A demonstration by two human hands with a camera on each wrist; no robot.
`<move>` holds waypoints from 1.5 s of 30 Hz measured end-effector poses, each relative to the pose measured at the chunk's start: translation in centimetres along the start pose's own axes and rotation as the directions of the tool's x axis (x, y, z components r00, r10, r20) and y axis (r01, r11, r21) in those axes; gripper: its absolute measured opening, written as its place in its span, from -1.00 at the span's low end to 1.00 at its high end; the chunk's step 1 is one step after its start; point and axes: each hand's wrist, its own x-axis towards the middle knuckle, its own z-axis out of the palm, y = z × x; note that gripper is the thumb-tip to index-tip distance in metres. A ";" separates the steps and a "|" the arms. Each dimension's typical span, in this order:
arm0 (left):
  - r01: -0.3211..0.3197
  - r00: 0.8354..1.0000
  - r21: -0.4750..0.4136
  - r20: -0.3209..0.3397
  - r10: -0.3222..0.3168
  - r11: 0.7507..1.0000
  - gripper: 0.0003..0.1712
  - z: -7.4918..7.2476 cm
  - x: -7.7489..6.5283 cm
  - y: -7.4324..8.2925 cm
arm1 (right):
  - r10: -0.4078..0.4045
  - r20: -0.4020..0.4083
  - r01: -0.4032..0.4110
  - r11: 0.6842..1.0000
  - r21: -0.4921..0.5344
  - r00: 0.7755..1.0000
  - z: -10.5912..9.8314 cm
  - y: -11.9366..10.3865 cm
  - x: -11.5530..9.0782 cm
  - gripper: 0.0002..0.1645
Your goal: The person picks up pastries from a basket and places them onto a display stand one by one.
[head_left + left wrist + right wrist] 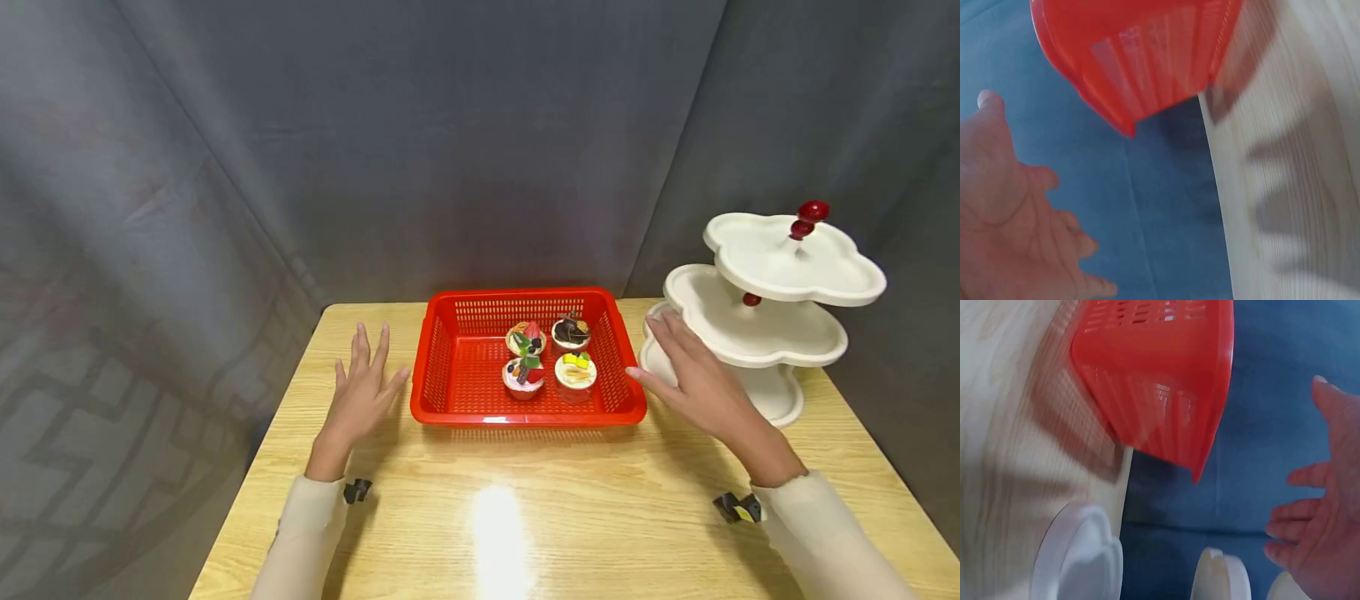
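My left hand [358, 398], fingers spread and holding nothing, hovers over the table just left of a red plastic basket [453, 417]. On the basket's other side my right hand [697, 383] is stretched out and holds nothing, its fingertips overlapping the edge of a white tiered stand [795, 333] in the head view. Inside the basket sit several small cupcakes: one with strawberry and berries [527, 339], a chocolate one [572, 332], one with pink cream [522, 379] and one with yellow cubes [576, 372]. Both wrist views show a palm apart from the basket wall [1147, 62].
The stand has three scalloped tiers and a red knob [813, 211] on top, at the table's right side. Grey curtains [480, 150] hang behind and beside the wooden table [420, 517]. A black wrist mount [738, 507] sticks out from the right sleeve.
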 end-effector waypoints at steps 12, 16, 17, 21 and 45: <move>-0.108 0.994 -0.201 0.009 0.112 0.974 -0.11 1.3 0.5 2.2 | -0.150 0.095 0.148 0.989 0.029 0.984 2.6 -2.2 3.8 -0.09; -0.134 0.990 -0.207 0.019 0.141 0.969 -0.07 1.8 0.7 2.8 | -0.151 0.149 0.152 0.988 0.002 0.977 3.2 -2.7 4.6 -0.07; -0.136 0.989 -0.210 0.025 0.145 0.968 -0.06 1.9 0.7 2.9 | -0.150 0.162 0.153 0.988 -0.003 0.975 3.4 -2.7 4.7 -0.06; -0.126 0.988 -0.217 0.058 0.142 0.968 -0.06 2.1 0.8 3.2 | -0.161 0.208 0.165 0.986 -0.001 0.965 4.1 -3.2 5.5 -0.06; -0.109 0.983 -0.156 0.132 0.130 0.982 -0.10 3.7 1.1 3.0 | 0.060 0.371 -0.039 0.997 -0.064 0.927 7.2 -4.3 7.3 -0.56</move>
